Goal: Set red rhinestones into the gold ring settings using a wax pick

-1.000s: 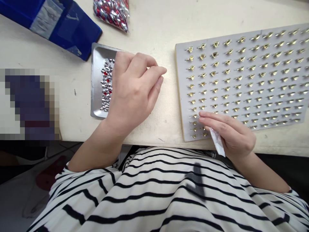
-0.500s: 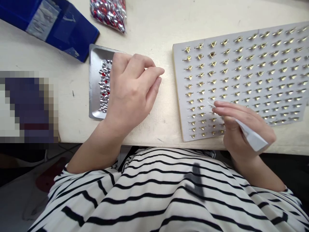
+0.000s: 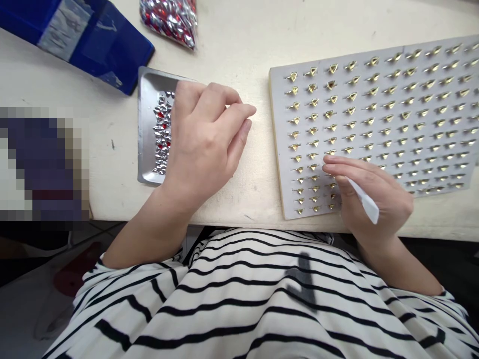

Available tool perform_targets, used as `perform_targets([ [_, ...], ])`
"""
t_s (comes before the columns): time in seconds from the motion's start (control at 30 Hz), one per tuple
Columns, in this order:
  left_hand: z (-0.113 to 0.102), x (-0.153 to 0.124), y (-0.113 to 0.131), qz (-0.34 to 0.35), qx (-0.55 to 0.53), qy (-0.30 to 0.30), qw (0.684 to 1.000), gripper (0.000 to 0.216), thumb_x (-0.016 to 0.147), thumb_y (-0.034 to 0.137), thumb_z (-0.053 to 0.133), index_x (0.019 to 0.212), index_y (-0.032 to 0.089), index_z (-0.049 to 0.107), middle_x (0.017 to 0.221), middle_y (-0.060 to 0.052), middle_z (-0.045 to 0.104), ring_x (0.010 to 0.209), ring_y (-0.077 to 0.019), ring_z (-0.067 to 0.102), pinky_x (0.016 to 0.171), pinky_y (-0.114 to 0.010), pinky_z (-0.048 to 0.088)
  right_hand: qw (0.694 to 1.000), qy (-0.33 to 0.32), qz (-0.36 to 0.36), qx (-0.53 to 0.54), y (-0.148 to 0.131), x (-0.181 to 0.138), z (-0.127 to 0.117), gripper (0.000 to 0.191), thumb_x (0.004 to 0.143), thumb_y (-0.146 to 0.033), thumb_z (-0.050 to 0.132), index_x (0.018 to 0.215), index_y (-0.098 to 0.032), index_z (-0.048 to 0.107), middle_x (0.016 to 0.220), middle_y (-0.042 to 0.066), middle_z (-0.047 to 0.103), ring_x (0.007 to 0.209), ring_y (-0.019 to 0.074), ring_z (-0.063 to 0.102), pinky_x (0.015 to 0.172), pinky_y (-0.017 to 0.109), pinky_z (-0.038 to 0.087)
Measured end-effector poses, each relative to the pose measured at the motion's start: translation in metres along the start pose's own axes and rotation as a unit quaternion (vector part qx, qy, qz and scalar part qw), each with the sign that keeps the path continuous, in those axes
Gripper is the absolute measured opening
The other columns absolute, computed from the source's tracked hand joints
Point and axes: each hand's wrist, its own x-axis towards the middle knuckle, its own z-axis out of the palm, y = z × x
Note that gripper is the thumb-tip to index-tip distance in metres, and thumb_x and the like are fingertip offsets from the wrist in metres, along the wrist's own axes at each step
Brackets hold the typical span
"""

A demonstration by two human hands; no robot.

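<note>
Our right fingertips (image 3: 329, 167) are drawn into a narrow pinch against the thumb, holding a folded white paper strip (image 3: 364, 202) that runs from them toward 4 o'clock across the right hand (image 3: 374, 199). Those fingertips sit over the lower left rows of gold triangular settings (image 3: 313, 167), though we cannot tell whether they touch one. The settings stand in neat rows across a grey board (image 3: 282, 184) with a pale wooden edge, which fills the view from about 1 to 4 o'clock.

Our left fingers (image 3: 232, 112) curl inward with their tips close together, and we cannot tell whether they hold anything. The left hand (image 3: 202, 144) rests over the right part of a silver metal tray (image 3: 146, 124), which holds a heap of silver and red rhinestones (image 3: 162, 134) just beside the palm.

Farther out, at 12 o'clock, lies a clear bag of red and silver stones (image 3: 168, 22), and at 11 o'clock a blue box (image 3: 108, 50). All of this stands on a cream table (image 3: 239, 45). At 9 o'clock, a pixelated patch (image 3: 41, 164) is too blurred to name. Our black-and-white striped top (image 3: 243, 299) fills 6 o'clock.
</note>
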Motion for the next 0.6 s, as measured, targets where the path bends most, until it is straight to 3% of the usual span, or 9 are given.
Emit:
perform_targets([
  [0.13,-0.0034,0.0,0.0049,-0.027,-0.018,-0.013,0.999,0.032,0.096,0.039,0.036,0.116,0.035,0.06,0.116,-0.002,0.059,0.114,-0.0287,0.042,0.1,-0.048,0.034,1.0,-0.003,-0.005,0.0,0.0004,0.0009,0.0006,0.037,0.078,-0.009,0.058,0.109,-0.028,0.064,0.111,-0.002,0.066,0.102,0.0148,0.064,0.093,0.03,0.058],
  [0.47,-0.003,0.0003,0.0047,-0.02,0.016,-0.006,1.0,0.029,0.094,0.039,0.041,0.117,0.037,0.06,0.116,0.0,0.06,0.112,-0.0283,0.045,0.098,-0.048,0.039,0.999,0.001,-0.041,0.0,0.0017,-0.0019,0.0017,0.038,0.078,-0.01,0.059,0.111,-0.028,0.062,0.112,-0.002,0.065,0.101,0.0139,0.064,0.09,0.028,0.059],
  [0.6,-0.0029,0.0007,0.0029,-0.008,0.018,-0.007,1.0,0.028,0.094,0.037,0.042,0.116,0.036,0.06,0.115,0.0,0.06,0.109,-0.0277,0.044,0.097,-0.046,0.039,1.0,0.014,-0.022,0.012,-0.0023,-0.0039,-0.0004,0.037,0.078,-0.007,0.058,0.109,-0.025,0.064,0.11,-0.001,0.066,0.101,0.0145,0.065,0.089,0.029,0.059],
])
